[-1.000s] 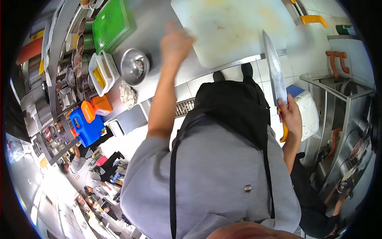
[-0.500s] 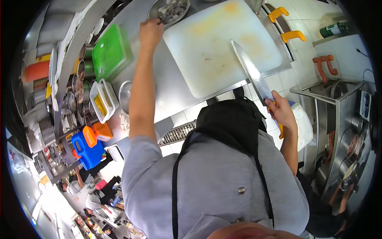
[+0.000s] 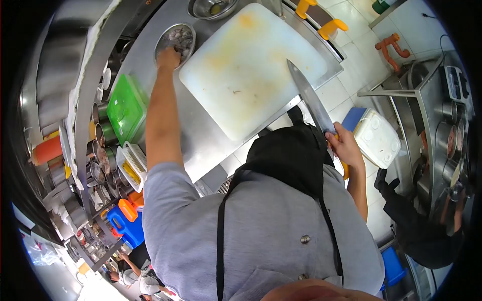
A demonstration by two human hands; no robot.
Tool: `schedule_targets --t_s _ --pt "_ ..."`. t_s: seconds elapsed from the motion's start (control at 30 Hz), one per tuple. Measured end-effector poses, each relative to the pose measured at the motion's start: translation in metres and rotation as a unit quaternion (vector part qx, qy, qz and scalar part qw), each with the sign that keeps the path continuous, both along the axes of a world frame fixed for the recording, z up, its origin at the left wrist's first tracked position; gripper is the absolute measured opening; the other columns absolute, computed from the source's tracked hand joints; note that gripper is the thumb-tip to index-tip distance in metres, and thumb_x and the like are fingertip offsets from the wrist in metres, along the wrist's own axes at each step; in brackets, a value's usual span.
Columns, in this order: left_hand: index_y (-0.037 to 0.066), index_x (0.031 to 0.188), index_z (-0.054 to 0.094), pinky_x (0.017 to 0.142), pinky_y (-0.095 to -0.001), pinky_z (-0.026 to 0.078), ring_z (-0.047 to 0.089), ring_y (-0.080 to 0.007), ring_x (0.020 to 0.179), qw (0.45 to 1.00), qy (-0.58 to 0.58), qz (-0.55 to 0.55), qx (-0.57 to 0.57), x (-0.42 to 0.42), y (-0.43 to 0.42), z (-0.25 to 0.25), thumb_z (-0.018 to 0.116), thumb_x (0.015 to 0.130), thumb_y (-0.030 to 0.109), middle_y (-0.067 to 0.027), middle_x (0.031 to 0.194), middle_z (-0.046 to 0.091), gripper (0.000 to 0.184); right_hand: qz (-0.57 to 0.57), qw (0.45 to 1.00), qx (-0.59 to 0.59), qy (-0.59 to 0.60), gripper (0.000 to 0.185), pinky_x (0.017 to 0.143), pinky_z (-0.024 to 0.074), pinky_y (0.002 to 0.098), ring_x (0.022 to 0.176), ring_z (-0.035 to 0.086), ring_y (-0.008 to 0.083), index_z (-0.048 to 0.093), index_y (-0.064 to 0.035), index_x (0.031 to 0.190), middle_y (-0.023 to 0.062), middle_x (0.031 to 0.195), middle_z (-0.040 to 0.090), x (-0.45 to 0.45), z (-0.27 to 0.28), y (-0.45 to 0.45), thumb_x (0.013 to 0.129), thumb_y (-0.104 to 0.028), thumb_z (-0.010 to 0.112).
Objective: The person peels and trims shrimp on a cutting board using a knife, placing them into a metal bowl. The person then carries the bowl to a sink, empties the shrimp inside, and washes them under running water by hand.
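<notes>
Taking twelve o'clock as straight ahead of the worker (image 3: 271, 220), I am seeing the left grip (image 3: 169, 58) crossing the near rim of a steel bowl (image 3: 160, 46), and the grey pieces (image 3: 181, 37) inside are lying just past it, toward one o'clock, heaped with no single long axis standing out. That left side is plainly the nearer one; the right grip (image 3: 346, 144) is sitting well apart, toward four o'clock from the bowl, clenched round the yellow handle of a knife (image 3: 309, 95). The long blade is pointing toward eleven o'clock, its tip showing over a white board (image 3: 241, 65), which is lying at about three o'clock from the left grip. The bowl is standing on the bench (image 3: 201, 145) just beside the board, while a second bowl (image 3: 200, 10) is sitting farther out, between one and two o'clock from it, its far side running out of sight. The left fingertips are hiding among the pieces, so I cannot tell whether they are pinching anything or lying loose. The right grip is covering much of the handle, and whether the blade is touching the board or hanging above it, I cannot judge.
</notes>
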State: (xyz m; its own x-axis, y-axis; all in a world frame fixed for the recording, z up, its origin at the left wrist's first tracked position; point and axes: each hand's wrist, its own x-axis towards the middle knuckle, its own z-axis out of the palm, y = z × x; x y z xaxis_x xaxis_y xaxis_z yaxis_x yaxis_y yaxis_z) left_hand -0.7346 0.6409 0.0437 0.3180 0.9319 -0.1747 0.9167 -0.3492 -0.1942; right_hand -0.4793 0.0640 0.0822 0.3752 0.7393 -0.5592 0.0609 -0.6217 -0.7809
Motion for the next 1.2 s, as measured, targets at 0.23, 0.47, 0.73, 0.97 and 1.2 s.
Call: schedule_targets --t_s 0.23,0.47,0.73,0.97,1.2 --pt "-0.003 0.093 0.066 0.071 -0.0314 0.055 0.07 -0.0216 0.076 0.857 -0.509 -0.046 -0.061 0.051 -0.14 0.03 0.068 0.086 0.016 -0.0129 0.086 0.07 0.021 -0.052 0.996 0.022 0.073 0.021 0.041 0.0385 0.0273 0.043 0.049 0.0096 0.048 -0.0028 0.089 0.0044 0.06 0.056 0.005 -0.021 0.019 0.099 -0.018 0.058" --pt "0.0 0.089 0.068 0.066 -0.0332 0.052 0.066 -0.0201 0.071 0.861 -0.442 -0.097 -0.233 0.114 -0.292 -0.01 0.07 0.086 0.015 -0.011 0.083 0.068 0.015 -0.092 0.986 -0.006 0.135 0.021 0.041 0.0385 0.0257 0.044 0.047 0.0082 0.055 -0.0029 0.098 0.002 0.064 0.053 0.004 -0.019 0.035 0.1 -0.023 0.058" --pt "0.008 0.091 0.074 0.088 -0.0432 0.039 0.058 -0.0269 0.092 0.853 -0.443 -0.233 -0.147 0.12 -0.299 -0.016 0.071 0.085 0.022 -0.0066 0.089 0.068 0.015 -0.035 0.993 0.007 0.113 0.023 0.044 0.0403 0.0256 0.047 0.048 0.0085 0.057 -0.0038 0.099 0.0017 0.064 0.053 0.0 -0.033 0.03 0.101 -0.027 0.055" --pt "0.011 0.091 0.077 0.081 -0.0428 0.042 0.061 -0.0276 0.085 0.877 -0.388 -0.247 -0.137 0.123 -0.298 -0.01 0.07 0.087 0.021 -0.0068 0.086 0.068 0.014 -0.041 0.992 0.008 0.123 0.024 0.044 0.0383 0.0236 0.046 0.045 0.0062 0.055 -0.0054 0.092 -0.0004 0.062 0.051 -0.009 -0.033 0.027 0.101 -0.027 0.056" --pt "0.004 0.094 0.076 0.072 -0.0356 0.053 0.068 -0.0262 0.071 0.894 -0.375 -0.216 -0.118 0.125 -0.306 -0.001 0.072 0.088 0.019 -0.0138 0.08 0.071 0.017 -0.012 0.994 -0.033 0.103 0.025 0.043 0.0393 0.0265 0.046 0.046 0.0085 0.054 -0.0043 0.092 0.002 0.063 0.052 -0.03 -0.026 -0.001 0.101 -0.028 0.056"
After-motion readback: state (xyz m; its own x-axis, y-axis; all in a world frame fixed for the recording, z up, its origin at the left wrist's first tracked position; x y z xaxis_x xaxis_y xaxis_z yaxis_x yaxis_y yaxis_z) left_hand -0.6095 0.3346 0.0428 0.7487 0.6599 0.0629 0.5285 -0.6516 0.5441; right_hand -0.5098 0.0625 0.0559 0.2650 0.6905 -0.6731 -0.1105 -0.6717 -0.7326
